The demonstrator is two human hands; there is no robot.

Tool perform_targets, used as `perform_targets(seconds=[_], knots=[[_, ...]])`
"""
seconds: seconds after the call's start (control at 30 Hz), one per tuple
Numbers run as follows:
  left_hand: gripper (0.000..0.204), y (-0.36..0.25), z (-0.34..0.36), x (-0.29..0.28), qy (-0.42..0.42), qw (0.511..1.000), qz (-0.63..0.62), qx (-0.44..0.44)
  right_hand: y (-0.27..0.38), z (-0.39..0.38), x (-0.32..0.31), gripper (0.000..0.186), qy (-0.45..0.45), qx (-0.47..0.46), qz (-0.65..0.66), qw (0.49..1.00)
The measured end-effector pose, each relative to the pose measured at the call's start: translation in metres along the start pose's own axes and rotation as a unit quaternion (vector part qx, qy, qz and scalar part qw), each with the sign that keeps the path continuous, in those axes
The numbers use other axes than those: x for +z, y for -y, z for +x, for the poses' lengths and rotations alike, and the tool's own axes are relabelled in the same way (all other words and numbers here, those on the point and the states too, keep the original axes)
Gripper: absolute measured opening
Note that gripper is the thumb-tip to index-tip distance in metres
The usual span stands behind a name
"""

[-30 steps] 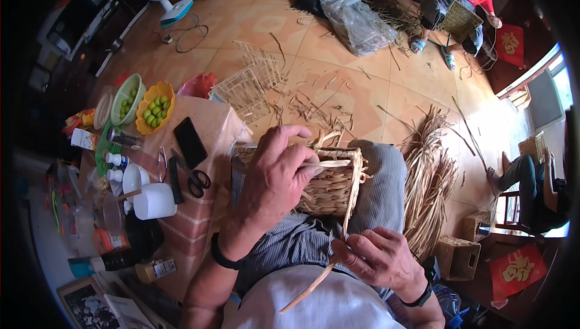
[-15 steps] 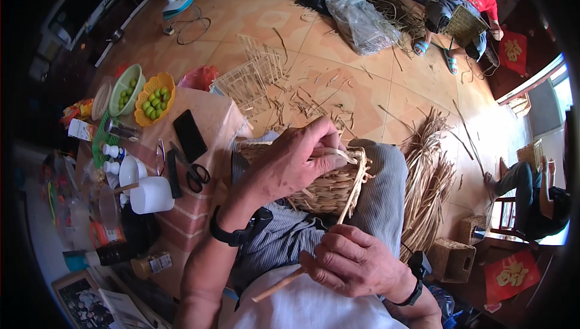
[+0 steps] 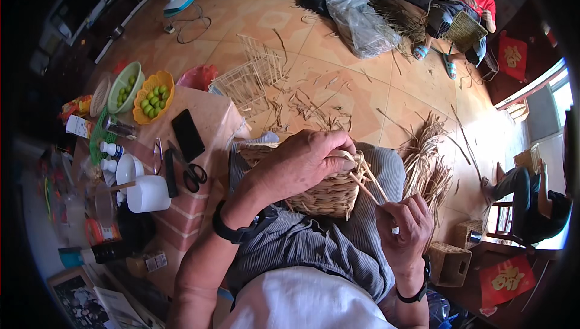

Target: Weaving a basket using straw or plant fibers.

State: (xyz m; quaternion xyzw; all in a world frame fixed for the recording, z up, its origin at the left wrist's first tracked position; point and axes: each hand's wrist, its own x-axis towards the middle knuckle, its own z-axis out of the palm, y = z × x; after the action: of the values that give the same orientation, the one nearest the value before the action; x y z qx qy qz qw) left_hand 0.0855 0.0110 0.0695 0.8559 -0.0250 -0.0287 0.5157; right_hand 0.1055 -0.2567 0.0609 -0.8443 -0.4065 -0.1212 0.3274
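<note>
one left hand (image 3: 308,161), palm down, is pinching a tan woven-fibre basket (image 3: 326,198) near its corner; the right hand (image 3: 406,227), fingers tightly curled, is holding slender tan fibre strands (image 3: 375,182).

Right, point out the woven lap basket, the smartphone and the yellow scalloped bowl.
Woven lap basket (image 3: 326,198), head view: side wall.
Smartphone (image 3: 188,135), head view: dark screen.
Yellow scalloped bowl (image 3: 162,77), head view: far rim.

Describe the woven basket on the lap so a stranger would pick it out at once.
Start with the striped trousers in the lower middle of the view. On them sits a woven basket, its rim partly covered by the left hand. Unlike the other baskets toward the right, it has pale strands stretching from its corner to the right hand.
</note>
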Motion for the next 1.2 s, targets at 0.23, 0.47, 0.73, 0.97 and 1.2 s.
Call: perform_targets(seconds=[0.23, 0.47, 0.73, 0.97, 1.2], knots=[[0.029, 0.002, 0.004, -0.007, 0.03, 0.997, 0.046, 0.057, 0.01, 0.012, 0.017, 0.017, 0.003, -0.01, -0.044, 0.999], [0.026, 0.026, 0.035, -0.046, 0.222, 0.966, -0.126, -0.039, 0.025, 0.042, 0.039, 0.018, 0.024, 0.007, -0.076, 0.997], [0.02, 0.035, 0.042, -0.042, 0.193, 0.973, -0.09, -0.084, 0.014, 0.059, 0.029, 0.015, -0.013, 0.054, 0.148, 0.988], [0.012, 0.039, 0.038, -0.041, 0.134, 0.985, -0.023, -0.103, -0.049, 0.053, 0.064, 0.018, 0.115, 0.17, 0.466, 0.861], [0.011, 0.043, 0.045, -0.039, 0.076, 0.979, 0.113, -0.154, -0.054, 0.065, 0.07, 0.022, 0.138, 0.101, 0.529, 0.831]])
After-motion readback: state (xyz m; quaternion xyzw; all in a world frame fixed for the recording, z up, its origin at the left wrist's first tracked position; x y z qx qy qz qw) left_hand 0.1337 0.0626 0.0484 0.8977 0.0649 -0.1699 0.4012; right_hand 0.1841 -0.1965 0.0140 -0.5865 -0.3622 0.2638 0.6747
